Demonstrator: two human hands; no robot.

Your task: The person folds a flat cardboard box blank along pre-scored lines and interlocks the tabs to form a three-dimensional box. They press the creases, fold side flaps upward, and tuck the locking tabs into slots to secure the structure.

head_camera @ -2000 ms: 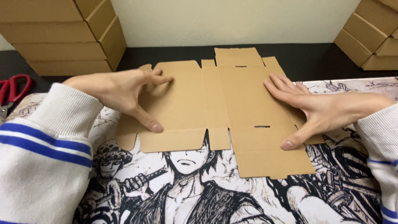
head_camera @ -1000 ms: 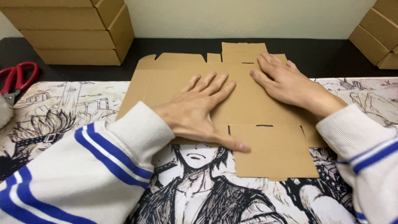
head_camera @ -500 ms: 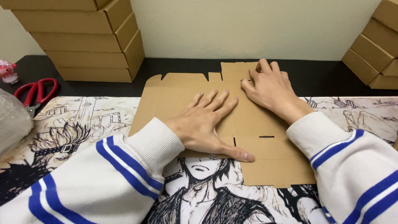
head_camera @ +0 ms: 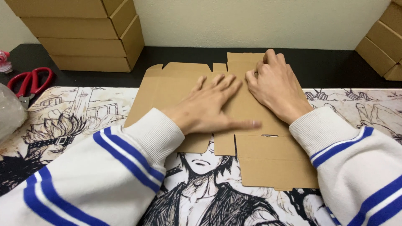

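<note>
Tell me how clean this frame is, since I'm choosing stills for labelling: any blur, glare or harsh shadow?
Head view: light is soft and even, no glare on the cardboard; only faint shadows under the left hand and right hand; hands and mat look sharp; the near sleeves are slightly soft; the stacked boxes lean a little at the frame's edge, a wide-lens effect.

Under my palms: flat cardboard blank (head_camera: 259,159), plain brown. My sleeves (head_camera: 104,175): white, blue stripes. Desk mat (head_camera: 75,113), lower frame: black-and-white comic drawing. Scissors (head_camera: 29,83), upper left: red handles (blades grey). Stacked boxes (head_camera: 83,37): brown.
</note>
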